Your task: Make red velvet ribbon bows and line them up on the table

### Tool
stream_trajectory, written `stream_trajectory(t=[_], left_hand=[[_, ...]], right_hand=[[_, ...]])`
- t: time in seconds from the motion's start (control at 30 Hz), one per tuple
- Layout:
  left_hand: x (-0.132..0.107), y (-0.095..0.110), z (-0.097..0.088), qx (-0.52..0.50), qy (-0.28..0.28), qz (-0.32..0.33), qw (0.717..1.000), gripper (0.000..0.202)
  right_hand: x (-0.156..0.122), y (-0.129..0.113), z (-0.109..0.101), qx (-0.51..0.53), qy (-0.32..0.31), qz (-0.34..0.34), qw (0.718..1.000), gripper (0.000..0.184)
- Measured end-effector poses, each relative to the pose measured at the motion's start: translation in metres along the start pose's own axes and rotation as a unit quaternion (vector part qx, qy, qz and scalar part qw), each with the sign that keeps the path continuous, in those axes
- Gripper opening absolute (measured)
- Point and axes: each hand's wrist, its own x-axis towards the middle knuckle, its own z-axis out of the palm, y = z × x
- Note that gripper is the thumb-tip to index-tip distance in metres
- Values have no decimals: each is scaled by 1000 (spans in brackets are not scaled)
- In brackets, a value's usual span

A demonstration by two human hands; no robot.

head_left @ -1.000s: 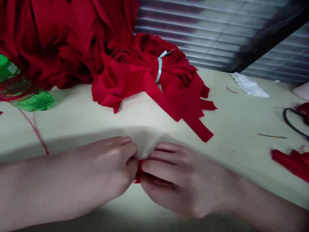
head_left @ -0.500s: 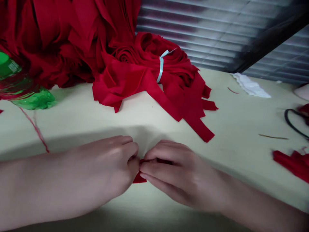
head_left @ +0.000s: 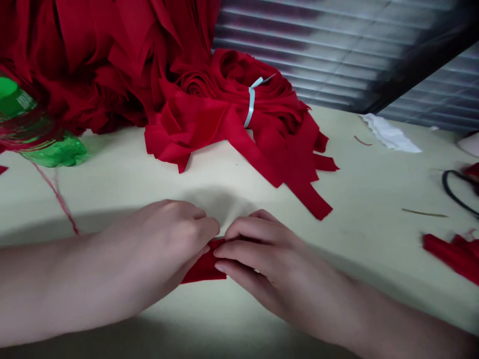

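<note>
Grip: left hand and right hand both pinching red cloth piece, located between them at table | Progress: piece in handling, finish unconfirmed; red cloth bundle beyond, pale band around it, untouched | Container: green plastic bottle, red thread wound outside; contents not discernible

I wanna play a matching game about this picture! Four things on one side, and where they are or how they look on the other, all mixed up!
1. green bottle
2. pale blue tie
3. white scrap
4. red cloth piece

A. between the left hand and the right hand
B. on the table, near the blinds
C. wound with red thread
D. around a red cloth bundle

Pairs: 1-C, 2-D, 3-B, 4-A
</note>
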Motion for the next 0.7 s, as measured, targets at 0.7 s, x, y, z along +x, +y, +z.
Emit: stream_trajectory(t=[0.7], left_hand=[[-21, 38, 29, 241, 135, 92, 957, 23]], right_hand=[[0, 4, -1, 24, -1, 62, 998, 19]])
